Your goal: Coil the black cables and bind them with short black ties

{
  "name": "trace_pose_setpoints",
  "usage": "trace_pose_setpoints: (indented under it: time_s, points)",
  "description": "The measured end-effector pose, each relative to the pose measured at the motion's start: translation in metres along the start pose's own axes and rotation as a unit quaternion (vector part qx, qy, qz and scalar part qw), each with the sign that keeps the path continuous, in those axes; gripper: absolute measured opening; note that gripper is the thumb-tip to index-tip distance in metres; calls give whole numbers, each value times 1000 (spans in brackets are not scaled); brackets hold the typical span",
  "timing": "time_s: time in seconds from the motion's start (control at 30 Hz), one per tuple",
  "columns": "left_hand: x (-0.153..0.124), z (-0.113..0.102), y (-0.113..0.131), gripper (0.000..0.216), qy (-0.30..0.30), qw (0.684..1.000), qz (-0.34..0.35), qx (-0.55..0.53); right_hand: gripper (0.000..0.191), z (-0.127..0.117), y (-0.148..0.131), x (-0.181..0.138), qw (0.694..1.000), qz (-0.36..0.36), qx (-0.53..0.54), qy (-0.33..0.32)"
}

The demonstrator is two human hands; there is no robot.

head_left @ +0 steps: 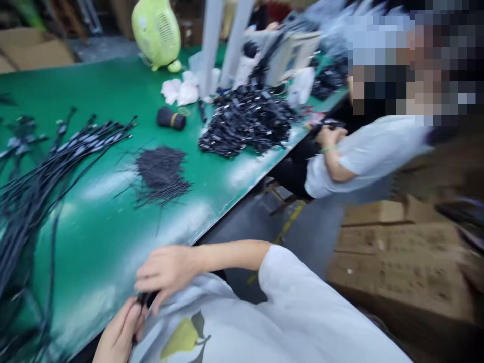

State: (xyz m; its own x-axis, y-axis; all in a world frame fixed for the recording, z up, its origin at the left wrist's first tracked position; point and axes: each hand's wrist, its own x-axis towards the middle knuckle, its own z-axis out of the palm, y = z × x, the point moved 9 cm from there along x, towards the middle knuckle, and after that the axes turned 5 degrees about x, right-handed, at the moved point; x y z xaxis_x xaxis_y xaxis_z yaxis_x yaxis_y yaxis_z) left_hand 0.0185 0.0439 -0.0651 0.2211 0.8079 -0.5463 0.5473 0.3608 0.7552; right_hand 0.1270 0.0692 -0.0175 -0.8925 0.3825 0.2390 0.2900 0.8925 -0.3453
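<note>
Close to my body, at the table's near edge, my left hand (pixel 123 325) is closed, pinching a black cable (pixel 142 298). My right hand (pixel 170 272) reaches over from the right, its fingers and thumb closed around the upper part of the same cable. Blur and my fingers hide most of the cable. On the green table (pixel 94 242) beyond my hands lies a pile of thin black ties (pixel 161 171). Long black cables (pixel 34 201) with plug ends spread out at the left.
A large heap of black cables (pixel 249 121) sits farther along the table, near a dark roll (pixel 171 119) and crumpled white tissue (pixel 181 91). At the back stands a green fan (pixel 157 33). A co-worker (pixel 363 151) sits at right; cardboard boxes (pixel 401 267) are stacked behind.
</note>
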Motion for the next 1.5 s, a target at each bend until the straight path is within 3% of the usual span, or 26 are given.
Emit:
trace_pose_setpoints:
  time_s: [0.13, 0.23, 0.43, 0.63, 0.8, 0.9, 1.0, 1.13, 1.2, 1.3, 1.37, 1.5]
  points:
    - [-4, -12, -15, 44, 69, 989, -13, -129, 36, -36, 70, -31, 976, 170, -29, 133]
    - [1, -16, -19, 41, 74, 979, -11, -188, 28, -53, 116, -61, 936, 294, -67, 180]
    - [3, -9, -26, 40, 43, 970, -8, -240, 27, -72, 152, -107, 881, 405, -78, 230]
    - [6, -6, -18, 41, 52, 962, -13, -267, 27, -57, 163, -98, 892, 400, -113, 178]
    - [4, -1, -18, 41, 53, 952, -19, -300, 29, -58, 171, -91, 876, 414, -199, 146]
    - [1, -1, -24, 40, 65, 939, -31, -336, 26, -66, 167, -91, 870, 408, -221, 164]
    - [0, -3, -25, 39, 73, 932, -30, -354, 25, -83, 158, -100, 849, 422, -222, 227]
    - [6, -1, -7, 38, 68, 931, 1, -359, 20, -95, 137, -102, 837, 436, -158, 289]
    - [12, 4, 11, 34, 60, 929, 27, -364, 14, -89, 122, -92, 854, 417, -71, 301]
    - [27, 12, 40, 39, 30, 920, 73, -384, 11, -67, 98, -66, 892, 361, 42, 270]
    - [38, 15, 50, 54, 8, 910, 85, -405, 15, -58, 92, -57, 900, 354, 14, 255]
    - [47, 10, 51, 69, 6, 896, 92, -435, 23, -61, 108, -58, 867, 398, -133, 269]
